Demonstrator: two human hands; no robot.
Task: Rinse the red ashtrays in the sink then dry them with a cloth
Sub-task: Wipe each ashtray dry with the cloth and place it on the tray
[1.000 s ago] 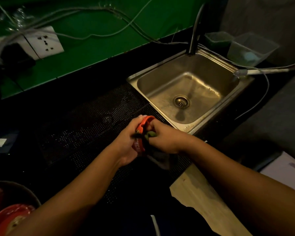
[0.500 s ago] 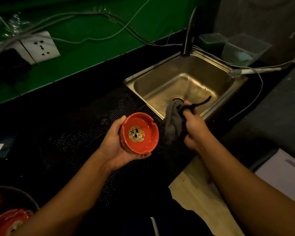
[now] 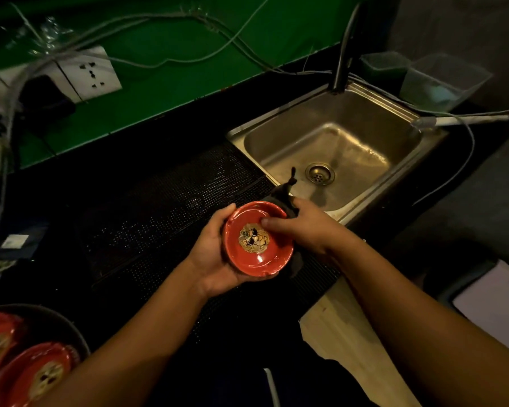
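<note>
Red ashtrays [image 3: 30, 374] wait in a dark bowl [image 3: 56, 324] at our left. Our left hand [image 3: 212, 257] cups another ashtray [image 3: 257, 259], fingers curled beneath; our right hand [image 3: 306, 230] pinches a dark cloth [image 3: 279, 195] against its rim, near the sink [image 3: 365, 113]. Drying seems under way; whether the rest are rinsed, we cannot tell.

Bare left hand [image 3: 215, 254], bare right hand [image 3: 301, 230]; forearms [image 3: 147, 342] bare to frame edge.

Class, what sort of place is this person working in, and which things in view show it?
Probably a bar or café wash-up counter: a steel sink with a tap, a black perforated mat beside it, and matching red ashtrays in a dark bowl at the left.
</note>
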